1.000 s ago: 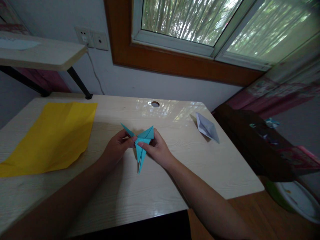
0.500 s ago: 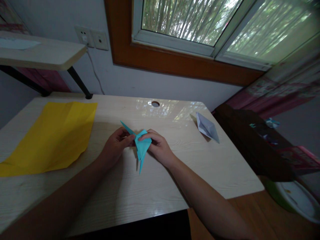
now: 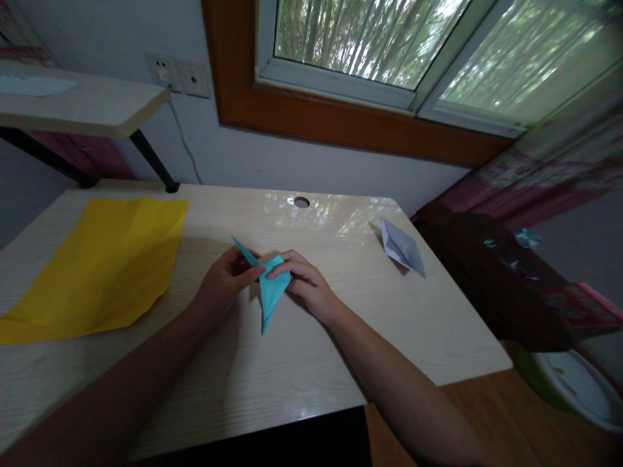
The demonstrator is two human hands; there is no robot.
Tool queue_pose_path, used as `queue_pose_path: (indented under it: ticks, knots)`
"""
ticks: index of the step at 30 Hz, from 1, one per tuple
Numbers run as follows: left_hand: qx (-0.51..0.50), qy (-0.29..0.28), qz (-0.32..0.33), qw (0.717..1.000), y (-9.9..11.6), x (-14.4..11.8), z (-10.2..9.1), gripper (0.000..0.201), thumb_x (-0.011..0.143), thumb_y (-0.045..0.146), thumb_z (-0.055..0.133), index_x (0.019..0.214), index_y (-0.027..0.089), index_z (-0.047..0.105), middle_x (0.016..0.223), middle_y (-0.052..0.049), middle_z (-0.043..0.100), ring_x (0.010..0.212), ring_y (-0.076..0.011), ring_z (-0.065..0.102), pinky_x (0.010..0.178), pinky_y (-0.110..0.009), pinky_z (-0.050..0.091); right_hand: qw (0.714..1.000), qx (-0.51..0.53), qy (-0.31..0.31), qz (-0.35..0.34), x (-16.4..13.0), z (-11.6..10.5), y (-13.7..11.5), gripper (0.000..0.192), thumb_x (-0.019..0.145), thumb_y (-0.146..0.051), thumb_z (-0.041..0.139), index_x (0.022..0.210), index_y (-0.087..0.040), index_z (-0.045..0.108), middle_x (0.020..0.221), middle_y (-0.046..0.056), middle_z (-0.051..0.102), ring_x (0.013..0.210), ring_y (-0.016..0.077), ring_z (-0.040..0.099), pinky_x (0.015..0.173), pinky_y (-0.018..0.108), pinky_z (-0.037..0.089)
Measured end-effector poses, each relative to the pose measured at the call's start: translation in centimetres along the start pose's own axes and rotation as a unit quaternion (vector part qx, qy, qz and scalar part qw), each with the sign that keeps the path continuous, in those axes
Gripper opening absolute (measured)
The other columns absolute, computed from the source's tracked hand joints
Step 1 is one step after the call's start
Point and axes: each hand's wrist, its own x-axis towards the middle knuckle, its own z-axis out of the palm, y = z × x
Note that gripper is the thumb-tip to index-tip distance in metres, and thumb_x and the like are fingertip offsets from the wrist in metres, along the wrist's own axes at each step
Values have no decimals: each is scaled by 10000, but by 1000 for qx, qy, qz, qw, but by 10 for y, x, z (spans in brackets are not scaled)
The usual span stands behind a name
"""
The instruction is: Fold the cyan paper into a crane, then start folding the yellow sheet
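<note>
Nearest the camera, two bare forearms reach in over the pale wooden surface [image 3: 292, 376]; the left hand [image 3: 221, 285] and the right hand [image 3: 309, 288] meet at a folded teal paper figure [image 3: 269, 292] that lies near the middle of the surface. The left fingers are closed on the paper's upper left flap, pinching it by the thin point that sticks up past the knuckles; the right fingers [image 3: 287, 263] curl over the top edge and press the figure down, closed on it rather than spread. Its long tapered tip points back toward the person and rests on the wood.

The figure looks very light and thin, stiff only along its creases and limp elsewhere; it would likely crush or tear under a hard squeeze, and slide easily on the glossy top. The layered centre where the folds meet seems the safest place to hold; the slender points seem the weakest.

Farther left lies a flat yellow sheet [image 3: 102, 259], well apart from the hands; farther right, near the far edge, sits a small white folded paper [image 3: 402, 246]; beyond it a round cable hole [image 3: 301, 202], then the wall and the window [image 3: 389, 45].
</note>
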Motion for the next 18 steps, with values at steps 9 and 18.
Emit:
queue_pose_path:
  ticks: [9, 18]
  knots:
    - [19, 28, 23, 999, 4, -1, 1, 429, 701, 391, 875, 1022, 213, 653, 827, 16, 671, 774, -165, 647, 731, -283, 527, 978, 121, 146, 88, 3, 14, 11, 369, 814, -389, 798, 1022, -261, 521, 926, -8, 626, 808, 145, 576, 734, 282, 489]
    - [6, -46, -37, 998, 1, 0, 0, 284, 740, 432, 848, 866, 202, 740, 828, -24, 741, 769, -195, 674, 739, -313, 542, 986, 72, 127, 78, 3, 13, 11, 362, 843, -407, 791, 1039, -250, 530, 804, -35, 585, 709, 126, 550, 648, 264, 459]
